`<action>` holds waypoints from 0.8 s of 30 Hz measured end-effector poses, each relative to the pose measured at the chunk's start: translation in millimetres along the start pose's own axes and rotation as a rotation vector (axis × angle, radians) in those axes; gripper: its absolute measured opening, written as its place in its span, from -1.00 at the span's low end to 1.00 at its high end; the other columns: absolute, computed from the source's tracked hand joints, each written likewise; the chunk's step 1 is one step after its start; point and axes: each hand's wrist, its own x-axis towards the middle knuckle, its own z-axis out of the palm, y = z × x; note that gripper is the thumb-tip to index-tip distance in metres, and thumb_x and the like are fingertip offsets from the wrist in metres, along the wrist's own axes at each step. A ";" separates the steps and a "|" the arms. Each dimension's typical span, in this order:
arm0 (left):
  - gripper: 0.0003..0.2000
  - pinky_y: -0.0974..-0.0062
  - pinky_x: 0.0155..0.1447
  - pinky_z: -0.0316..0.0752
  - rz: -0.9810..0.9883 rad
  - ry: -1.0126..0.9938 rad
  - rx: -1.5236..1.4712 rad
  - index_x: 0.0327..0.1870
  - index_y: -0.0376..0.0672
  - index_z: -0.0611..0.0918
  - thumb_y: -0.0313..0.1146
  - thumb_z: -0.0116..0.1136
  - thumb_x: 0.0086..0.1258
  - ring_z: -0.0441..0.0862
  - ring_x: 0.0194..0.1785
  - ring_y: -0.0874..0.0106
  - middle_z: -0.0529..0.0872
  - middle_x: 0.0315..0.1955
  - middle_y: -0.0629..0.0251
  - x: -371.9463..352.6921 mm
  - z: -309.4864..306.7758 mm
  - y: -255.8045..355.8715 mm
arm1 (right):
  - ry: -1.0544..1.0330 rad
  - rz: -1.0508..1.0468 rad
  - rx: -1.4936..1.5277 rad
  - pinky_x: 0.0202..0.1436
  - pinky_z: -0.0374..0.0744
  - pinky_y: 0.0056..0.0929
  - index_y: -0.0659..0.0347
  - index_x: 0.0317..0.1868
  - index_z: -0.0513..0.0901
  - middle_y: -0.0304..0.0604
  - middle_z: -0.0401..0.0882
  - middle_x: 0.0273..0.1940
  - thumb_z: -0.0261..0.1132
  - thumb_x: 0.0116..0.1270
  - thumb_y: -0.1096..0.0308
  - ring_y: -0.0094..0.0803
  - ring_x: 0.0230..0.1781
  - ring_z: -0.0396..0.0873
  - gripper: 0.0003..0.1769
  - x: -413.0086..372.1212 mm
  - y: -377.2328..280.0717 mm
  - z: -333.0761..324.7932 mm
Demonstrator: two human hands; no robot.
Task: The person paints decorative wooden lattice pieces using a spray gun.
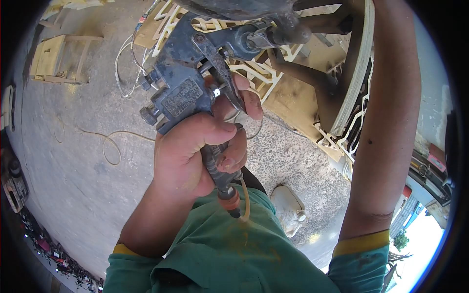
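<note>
My left hand (183,151) is wrapped round the handle of a worn blue-grey spray gun (183,73). Its fingertips reach over to the metal trigger lever (220,71), and the thumb lies across the top of the grip. The nozzle end points to the right, close to a dark brown wooden piece with a pale curved edge (355,73). A dark rounded cup (234,7) sits at the top of the frame, partly cut off. An orange hose fitting (228,199) hangs below the handle. My right forearm (386,122) stretches up past the wooden piece, its hand beyond the frame.
Pale lattice panels (271,73) lie on brown board (293,107) behind the gun. A thin hose (112,139) loops over the concrete floor. A whitish container (287,210) stands near my body, and a wooden frame (51,58) lies far left.
</note>
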 end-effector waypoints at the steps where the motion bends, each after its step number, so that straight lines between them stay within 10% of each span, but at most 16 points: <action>1: -0.52 0.56 -0.52 0.32 0.018 -0.062 0.114 0.27 -0.27 0.37 -0.41 -0.03 0.29 0.33 -0.66 0.57 0.50 0.01 0.04 2.6 -5.2 7.6 | 0.007 0.106 -0.034 -0.30 0.46 -0.33 0.38 -0.14 0.67 -0.11 0.53 -0.43 0.09 0.52 0.09 -0.39 -0.44 0.44 -0.54 2.1 -11.4 2.0; 4: -0.50 0.57 -0.57 0.34 -0.016 -0.325 0.481 0.26 -0.31 0.39 -0.36 0.04 0.29 0.45 -0.61 0.52 0.54 0.04 -0.03 23.8 -59.6 53.2 | -0.062 0.074 -0.082 -0.23 0.48 -0.31 0.37 -0.16 0.62 -0.11 0.54 -0.40 0.07 0.55 0.08 -0.39 -0.39 0.46 -0.55 6.2 -16.3 -5.5; 11: -0.58 0.39 0.09 0.55 0.000 0.159 0.496 0.07 -0.36 0.63 -0.36 0.22 0.17 0.67 -0.05 0.35 0.74 -0.13 0.19 24.8 -91.7 108.8 | -0.316 0.076 -0.072 -0.26 0.49 -0.39 0.24 -0.32 0.47 -0.18 0.51 -0.43 0.10 0.56 0.05 -0.46 -0.39 0.45 -0.58 13.5 -7.7 -33.4; 14: -0.44 0.34 0.13 0.55 -0.052 -0.290 1.439 0.11 -0.34 0.60 -0.51 0.27 -0.07 0.70 0.00 0.22 0.74 -0.01 0.10 35.3 -60.8 123.6 | -0.326 0.117 -0.018 -0.31 0.47 -0.45 0.25 -0.31 0.47 -0.22 0.51 -0.44 0.12 0.56 0.11 -0.50 -0.40 0.43 -0.63 15.5 -7.6 -41.3; 17: -0.42 0.32 0.07 0.56 0.075 -0.656 1.627 0.10 -0.30 0.61 -0.53 0.27 -0.13 0.70 -0.04 0.10 0.72 -0.04 0.02 50.5 -42.8 111.3 | -0.361 0.091 0.022 -0.30 0.46 -0.46 0.25 -0.31 0.47 -0.24 0.50 -0.44 0.13 0.56 0.15 -0.52 -0.39 0.41 -0.66 18.2 1.6 -40.8; 24: -0.46 0.25 -0.06 0.56 0.110 -0.638 1.775 0.05 -0.19 0.58 -0.46 0.37 -0.10 0.67 -0.10 0.00 0.69 -0.14 0.06 76.1 2.1 96.6 | -0.474 0.097 0.042 -0.32 0.42 -0.54 0.24 -0.33 0.48 -0.29 0.49 -0.45 0.20 0.53 0.24 -0.59 -0.40 0.38 -0.72 25.0 -7.5 -23.7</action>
